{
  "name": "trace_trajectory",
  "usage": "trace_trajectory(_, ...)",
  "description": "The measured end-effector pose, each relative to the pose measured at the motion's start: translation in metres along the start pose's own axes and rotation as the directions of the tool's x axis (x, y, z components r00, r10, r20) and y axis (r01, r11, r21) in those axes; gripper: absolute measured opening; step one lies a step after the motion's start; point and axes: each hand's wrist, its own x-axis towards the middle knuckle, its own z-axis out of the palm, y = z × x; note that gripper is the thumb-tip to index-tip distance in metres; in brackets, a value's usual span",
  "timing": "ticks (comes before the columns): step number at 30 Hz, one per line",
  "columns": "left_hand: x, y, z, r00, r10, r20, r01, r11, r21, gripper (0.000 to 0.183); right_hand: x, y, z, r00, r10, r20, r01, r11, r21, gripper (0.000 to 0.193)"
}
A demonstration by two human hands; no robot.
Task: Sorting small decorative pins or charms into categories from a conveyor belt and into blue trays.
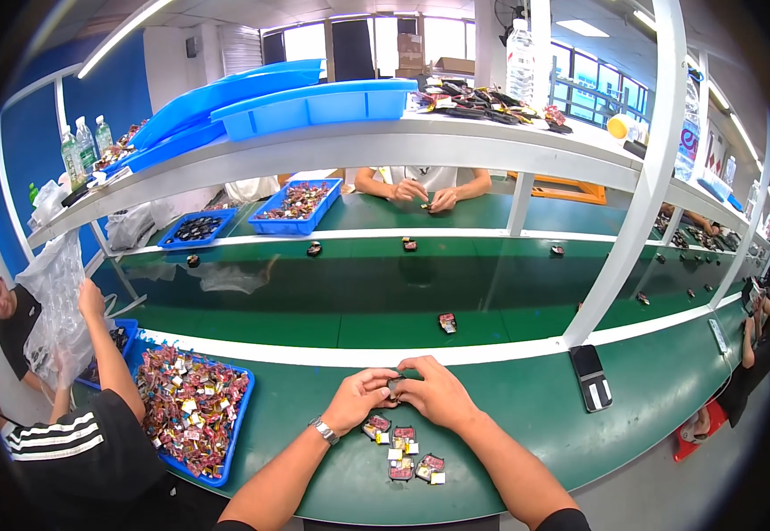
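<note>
My left hand (355, 402), with a metal-band watch at its wrist, and my right hand (439, 393) meet over the green worktable (305, 491). Between their closed fingertips is a small dark casing (394, 388), mostly covered by the fingers. Just below the hands lie several small black casings (401, 469) with reddish parts inside and white-and-yellow tags. To the left of my left forearm, a blue tray (242, 409) is heaped with small red parts (186, 403) bearing white and yellow tags.
A white rail (341, 356) borders a green conveyor belt (358, 329) carrying scattered casings (447, 323). A black phone-like device (590, 379) lies at right. Overhead runs a shelf (341, 152) holding blue trays. A co-worker's arm (106, 345) lifts a clear plastic bag (53, 301) at left; another person's hands (425, 196) work opposite.
</note>
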Motion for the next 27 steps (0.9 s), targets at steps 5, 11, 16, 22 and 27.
trace_trajectory(5,-0.001,0.003,0.000,1.000,0.003,0.031,-0.002,1.000,-0.013,0.035,-0.003,0.003,0.003,0.991,0.121,0.051,-0.127,0.981,0.146,0.012)
trace_trajectory(11,-0.003,0.003,-0.004,0.992,0.032,0.120,-0.033,0.999,0.009,0.038,-0.004,-0.002,0.005,0.983,0.175,0.058,-0.183,0.970,0.162,0.010)
trace_trajectory(16,-0.001,0.001,-0.005,0.995,0.016,0.103,-0.016,1.000,-0.001,0.035,-0.004,-0.002,0.005,0.986,0.150,0.071,-0.160,0.972,0.170,0.009)
trace_trajectory(22,-0.002,0.001,-0.001,0.997,0.007,0.072,-0.007,1.000,-0.004,0.032,-0.006,-0.003,0.003,0.981,0.162,0.108,-0.186,0.944,0.271,0.012)
trace_trajectory(27,-0.003,0.003,0.000,0.998,0.014,0.058,-0.012,1.000,-0.025,0.031,-0.008,-0.008,0.012,0.976,0.216,0.016,-0.213,0.945,0.249,0.008)
